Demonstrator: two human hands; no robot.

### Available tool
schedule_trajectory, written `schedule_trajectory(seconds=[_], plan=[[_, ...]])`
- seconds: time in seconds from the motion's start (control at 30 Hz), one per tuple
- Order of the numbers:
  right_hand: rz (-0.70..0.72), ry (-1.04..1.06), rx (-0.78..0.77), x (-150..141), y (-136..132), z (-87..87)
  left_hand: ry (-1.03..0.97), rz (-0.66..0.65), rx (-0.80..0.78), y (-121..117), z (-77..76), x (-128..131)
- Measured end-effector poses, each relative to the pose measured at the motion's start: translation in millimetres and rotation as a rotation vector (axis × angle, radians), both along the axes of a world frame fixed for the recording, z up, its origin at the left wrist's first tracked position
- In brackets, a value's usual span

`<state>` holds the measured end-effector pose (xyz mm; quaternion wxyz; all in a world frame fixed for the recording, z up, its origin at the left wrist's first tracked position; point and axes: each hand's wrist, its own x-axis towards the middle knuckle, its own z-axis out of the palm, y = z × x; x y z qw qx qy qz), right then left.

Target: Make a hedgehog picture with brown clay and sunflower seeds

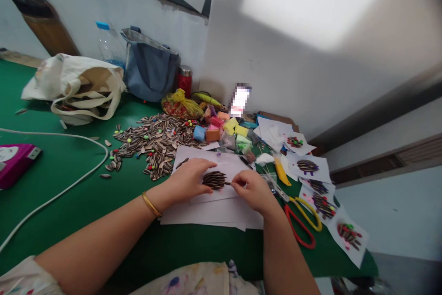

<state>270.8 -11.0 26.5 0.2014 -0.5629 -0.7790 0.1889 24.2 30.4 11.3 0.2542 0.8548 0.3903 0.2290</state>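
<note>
A compact cluster of striped sunflower seeds (214, 180) sits on white paper (210, 214) in front of me. My left hand (189, 180) rests on the paper at the cluster's left side, thumb and forefinger apart around its edge. My right hand (252, 189) is closed in a pinch at the right side of the cluster. Between its fingertips is a narrow dark sunflower seed (228, 183), its tip close to the cluster; whether it touches is too small to tell. A lone seed (182, 163) lies on the paper beyond my left hand.
A seed heap (162, 136) with coloured beads spreads at left. Colourful clay packs (216, 124) lie behind the paper. Scissors (300, 221) lie by my right forearm, near finished seed pictures (348, 235). Bags (148, 69) stand at the back; a white cable (79, 177) crosses the green table.
</note>
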Motion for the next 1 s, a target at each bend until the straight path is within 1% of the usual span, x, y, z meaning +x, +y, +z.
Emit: schedule_trajectory(seconds=[0.1,0.23,0.33,0.47,0.73,1.0], plan=[[0.031,-0.064,-0.019,-1.7,0.3,-1.0,0.055,-0.036,0.021,-0.5,1.2,1.3],[0.053,-0.137,0.035,-8.5,0.7,-3.4,0.059,-0.057,0.057,-3.7,-1.2,4.6],[0.052,-0.175,0.073,-12.6,0.1,-5.4,0.063,-0.035,0.072,-6.3,-5.0,7.2],[0.042,-0.238,0.086,-17.2,-1.1,-7.1,0.073,0.0,0.101,-9.4,-9.7,11.1],[0.059,-0.41,0.148,-27.1,-4.5,-2.4,0.106,0.073,0.101,-15.3,-13.9,20.6],[0.061,-0.44,0.178,-30.2,-6.2,-4.3,0.122,0.096,0.115,-16.2,-14.9,25.0]])
